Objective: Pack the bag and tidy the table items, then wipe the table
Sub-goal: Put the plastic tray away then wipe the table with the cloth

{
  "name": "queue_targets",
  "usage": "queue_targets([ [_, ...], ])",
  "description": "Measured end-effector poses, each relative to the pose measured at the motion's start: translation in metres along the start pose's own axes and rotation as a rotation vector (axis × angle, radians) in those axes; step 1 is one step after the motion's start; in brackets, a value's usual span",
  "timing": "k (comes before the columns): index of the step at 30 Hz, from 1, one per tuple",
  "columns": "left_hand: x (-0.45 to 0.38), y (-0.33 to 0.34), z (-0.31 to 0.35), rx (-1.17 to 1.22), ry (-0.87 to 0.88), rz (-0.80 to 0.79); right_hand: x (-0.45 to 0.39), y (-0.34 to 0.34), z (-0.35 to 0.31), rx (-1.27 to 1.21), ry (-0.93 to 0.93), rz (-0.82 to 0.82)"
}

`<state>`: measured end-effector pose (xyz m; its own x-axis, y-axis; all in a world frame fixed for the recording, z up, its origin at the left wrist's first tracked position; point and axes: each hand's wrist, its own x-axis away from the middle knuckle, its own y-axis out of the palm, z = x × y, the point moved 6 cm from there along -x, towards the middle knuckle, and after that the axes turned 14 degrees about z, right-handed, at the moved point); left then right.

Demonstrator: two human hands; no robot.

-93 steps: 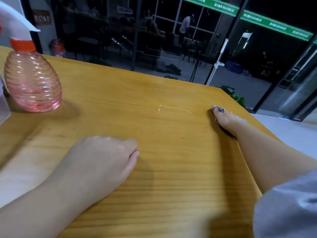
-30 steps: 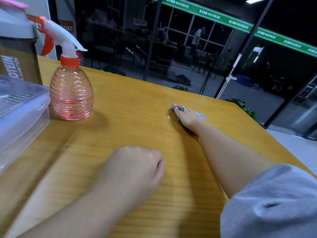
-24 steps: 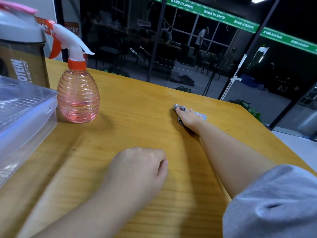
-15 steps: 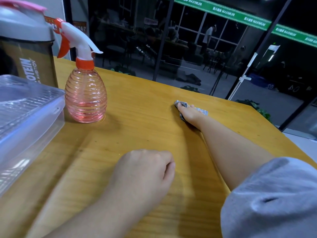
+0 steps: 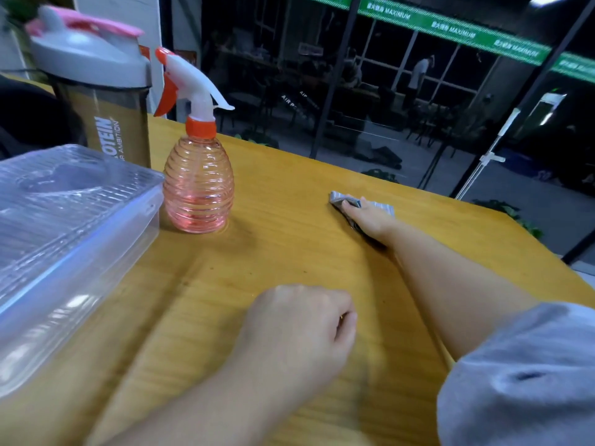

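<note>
The right hand (image 5: 370, 217) lays flat fingers on the grey cloth (image 5: 383, 208) near the table (image 5: 289, 201)'s far edge, pressing it down, probably to wipe. The left hand (image 5: 299, 320) rests near the near edge, fingers curled on nothing, likely bracing. The spray bottle (image 5: 198, 188) stands well left.

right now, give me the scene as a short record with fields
surface: wooden table
right hand: presses a grey cloth on the table's far side
left hand: curled, holding nothing, resting on the table
spray bottle: pink, upright, left of the cloth
shaker bottle: upright, behind the clear plastic box
</note>
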<state>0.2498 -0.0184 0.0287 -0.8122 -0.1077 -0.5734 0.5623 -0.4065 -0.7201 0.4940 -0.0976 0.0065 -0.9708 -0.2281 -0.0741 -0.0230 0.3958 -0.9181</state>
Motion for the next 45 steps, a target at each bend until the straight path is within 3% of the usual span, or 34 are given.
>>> queue_targets([
  [2, 0.001, 0.001, -0.002, 0.013, 0.018, 0.038, 0.004, 0.0, -0.003, 0.003, -0.047, -0.005],
  [14, 0.001, 0.003, -0.001, -0.008, -0.005, -0.077, 0.068, -0.009, -0.026, 0.042, -0.23, -0.065],
  [34, 0.014, -0.005, 0.004, 0.001, 0.1, -0.084, 0.169, -0.005, -0.005, 0.078, -0.37, -0.108],
  [40, 0.014, -0.005, 0.003, 0.006, 0.104, -0.08, 0.173, -0.021, 0.036, 0.052, -0.31, -0.111],
  [45, 0.013, -0.002, 0.005, -0.038, 0.121, -0.073, 0.142, -0.034, 0.063, 0.097, -0.105, -0.028],
])
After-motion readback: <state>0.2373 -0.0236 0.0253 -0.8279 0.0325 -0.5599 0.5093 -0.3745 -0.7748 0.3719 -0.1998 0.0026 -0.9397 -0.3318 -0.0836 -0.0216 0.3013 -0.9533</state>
